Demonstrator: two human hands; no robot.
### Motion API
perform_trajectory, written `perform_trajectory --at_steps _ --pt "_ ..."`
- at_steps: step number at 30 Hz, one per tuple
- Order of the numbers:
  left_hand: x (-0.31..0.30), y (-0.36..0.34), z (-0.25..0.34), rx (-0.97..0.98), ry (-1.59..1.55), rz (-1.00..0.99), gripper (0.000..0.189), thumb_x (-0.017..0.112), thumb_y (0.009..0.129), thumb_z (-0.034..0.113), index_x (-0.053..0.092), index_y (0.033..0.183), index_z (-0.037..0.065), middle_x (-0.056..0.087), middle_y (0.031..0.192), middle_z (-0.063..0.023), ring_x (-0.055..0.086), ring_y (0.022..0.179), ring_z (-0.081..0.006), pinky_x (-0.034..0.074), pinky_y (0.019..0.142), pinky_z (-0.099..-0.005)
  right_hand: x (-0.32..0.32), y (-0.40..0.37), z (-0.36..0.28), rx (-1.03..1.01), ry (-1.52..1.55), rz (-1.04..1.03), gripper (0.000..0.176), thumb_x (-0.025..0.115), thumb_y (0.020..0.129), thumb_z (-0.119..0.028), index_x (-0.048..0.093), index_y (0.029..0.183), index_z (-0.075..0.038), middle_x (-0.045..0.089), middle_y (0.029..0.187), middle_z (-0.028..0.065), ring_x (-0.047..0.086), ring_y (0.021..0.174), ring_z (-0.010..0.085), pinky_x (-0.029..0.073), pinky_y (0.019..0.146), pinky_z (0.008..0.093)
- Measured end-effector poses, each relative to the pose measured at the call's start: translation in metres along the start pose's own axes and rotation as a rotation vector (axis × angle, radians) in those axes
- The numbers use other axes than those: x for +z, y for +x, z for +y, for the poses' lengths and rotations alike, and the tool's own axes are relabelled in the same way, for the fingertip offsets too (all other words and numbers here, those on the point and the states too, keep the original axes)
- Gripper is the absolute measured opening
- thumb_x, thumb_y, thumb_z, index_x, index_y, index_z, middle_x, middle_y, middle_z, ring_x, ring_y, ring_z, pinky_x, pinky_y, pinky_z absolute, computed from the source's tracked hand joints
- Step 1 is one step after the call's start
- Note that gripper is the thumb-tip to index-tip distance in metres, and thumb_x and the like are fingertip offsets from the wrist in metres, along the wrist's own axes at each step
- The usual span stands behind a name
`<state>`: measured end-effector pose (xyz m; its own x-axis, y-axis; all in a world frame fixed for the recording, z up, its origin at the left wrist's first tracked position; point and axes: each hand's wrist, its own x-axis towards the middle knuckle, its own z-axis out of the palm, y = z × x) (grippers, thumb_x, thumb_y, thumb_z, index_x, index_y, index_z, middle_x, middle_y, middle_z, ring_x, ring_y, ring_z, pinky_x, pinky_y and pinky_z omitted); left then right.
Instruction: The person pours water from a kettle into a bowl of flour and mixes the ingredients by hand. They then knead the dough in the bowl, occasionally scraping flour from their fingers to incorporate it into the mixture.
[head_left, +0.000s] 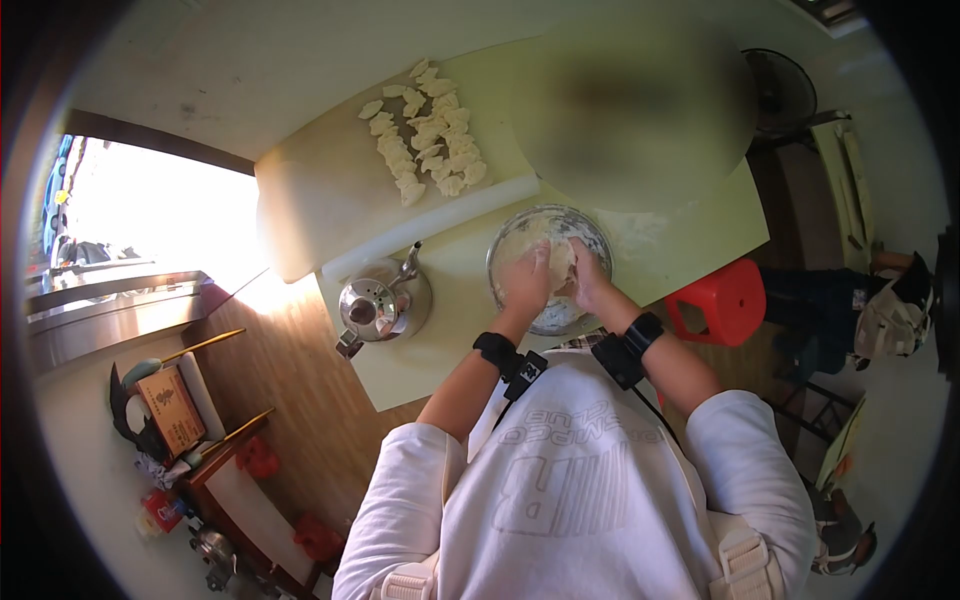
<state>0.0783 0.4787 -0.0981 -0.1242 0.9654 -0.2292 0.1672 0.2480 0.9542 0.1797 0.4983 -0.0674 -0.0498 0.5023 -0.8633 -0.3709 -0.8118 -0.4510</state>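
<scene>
A round metal bowl [494,262] with white flour on its inner wall stands near the table's front edge. Both of my hands are inside it, around a pale lump of dough [561,266]. My left hand [527,280] presses the dough from the left, its thumb on top. From the right, my right hand [589,275] has its fingers curled against the same lump. Parts of the fingers are hidden by the dough and the bowl. Left of the bowl stands a shiny metal kettle [375,308], its spout pointing toward the back.
Several pale dough pieces [440,130] lie in rows on the table [700,225] at the back left, behind a long whitish roll [440,225]. A red stool [738,300] stands beyond the right front edge. A fan [780,92] is at the back right.
</scene>
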Motion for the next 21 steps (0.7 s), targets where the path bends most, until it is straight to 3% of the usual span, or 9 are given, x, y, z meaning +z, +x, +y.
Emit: perform_trajectory --at_steps 3,4,6,10,12,13,15,18,21 --pt "0.002 -0.008 0.003 0.011 0.129 -0.128 0.041 0.037 0.081 0.032 0.051 0.088 -0.005 0.044 0.104 -0.0218 0.043 0.092 -0.0311 0.033 0.079 -0.0363 -0.002 0.002 -0.009 0.027 0.171 -0.232 0.026 0.046 0.077 -0.031 0.050 0.090 -0.010 0.054 0.079 0.0045 0.054 0.065 0.0168 0.047 0.052 0.0289" --pt "0.003 -0.008 -0.002 0.012 0.131 -0.128 0.041 0.037 0.081 0.032 0.051 0.088 -0.005 0.044 0.104 -0.0218 0.043 0.092 -0.0311 0.033 0.079 -0.0363 -0.004 0.002 -0.009 0.027 0.172 -0.233 0.026 0.046 0.077 -0.031 0.050 0.090 -0.010 0.054 0.079 0.0045 0.054 0.065 0.0168 0.047 0.052 0.0289" --pt "0.001 -0.008 -0.007 0.311 0.476 -0.227 0.039 0.048 0.076 0.029 0.048 0.093 -0.005 0.042 0.102 -0.0209 0.038 0.098 -0.0323 0.030 0.083 -0.0387 -0.007 0.004 -0.008 -0.009 -0.004 -0.162 0.026 0.046 0.077 -0.029 0.049 0.092 -0.009 0.054 0.076 0.0053 0.055 0.063 0.0169 0.047 0.048 0.0293" --pt "-0.015 -0.014 0.008 0.284 0.563 -0.118 0.044 0.059 0.067 0.024 0.044 0.097 -0.005 0.044 0.094 -0.0193 0.040 0.095 -0.0323 0.032 0.082 -0.0385 -0.015 0.024 0.005 -0.044 0.008 -0.161 0.025 0.047 0.077 -0.026 0.048 0.092 -0.006 0.053 0.079 0.0091 0.055 0.064 0.0175 0.047 0.049 0.0283" --pt "-0.017 -0.014 0.005 0.049 0.286 -0.163 0.054 0.064 0.064 0.020 0.038 0.105 -0.003 0.044 0.097 -0.0166 0.040 0.097 -0.0309 0.034 0.079 -0.0375 -0.001 0.014 0.003 -0.114 -0.028 0.014 0.028 0.048 0.078 -0.024 0.046 0.094 -0.002 0.052 0.083 0.0125 0.055 0.067 0.0201 0.048 0.050 0.0312" --pt "-0.014 -0.014 0.001 0.049 0.289 -0.162 0.054 0.064 0.064 0.020 0.038 0.105 -0.003 0.044 0.097 -0.0166 0.040 0.097 -0.0309 0.034 0.079 -0.0375 0.000 0.018 0.006 -0.113 -0.026 0.012 0.028 0.048 0.078 -0.024 0.046 0.094 -0.002 0.052 0.083 0.0125 0.055 0.067 0.0201 0.048 0.050 0.0312" --pt "-0.007 -0.014 -0.003 -0.116 -0.240 0.044 0.060 0.060 0.069 0.028 0.031 0.112 -0.001 0.042 0.105 -0.0150 0.038 0.101 -0.0267 0.034 0.078 -0.0364 0.003 0.023 0.011 -0.195 0.127 -0.092 0.032 0.046 0.079 -0.031 0.046 0.095 -0.003 0.052 0.086 0.0117 0.055 0.070 0.0212 0.047 0.054 0.0337" --pt "-0.007 -0.010 0.009 -0.403 -0.450 -0.067 0.069 0.055 0.072 0.037 0.021 0.119 -0.001 0.037 0.114 -0.0168 0.035 0.107 -0.0249 0.032 0.082 -0.0375 0.007 0.013 0.008 -0.084 0.103 -0.041 0.040 0.044 0.079 -0.035 0.043 0.100 -0.002 0.052 0.090 0.0132 0.054 0.074 0.0249 0.045 0.062 0.0409" --pt "0.003 -0.013 0.025 -0.379 -0.336 -0.082 0.070 0.050 0.074 0.040 0.021 0.120 -0.005 0.030 0.120 -0.0218 0.030 0.111 -0.0276 0.026 0.089 -0.0334 0.026 -0.003 0.003 -0.049 -0.133 0.206 0.043 0.039 0.081 -0.038 0.046 0.097 0.002 0.051 0.088 0.0147 0.053 0.078 0.0278 0.043 0.066 0.0361"
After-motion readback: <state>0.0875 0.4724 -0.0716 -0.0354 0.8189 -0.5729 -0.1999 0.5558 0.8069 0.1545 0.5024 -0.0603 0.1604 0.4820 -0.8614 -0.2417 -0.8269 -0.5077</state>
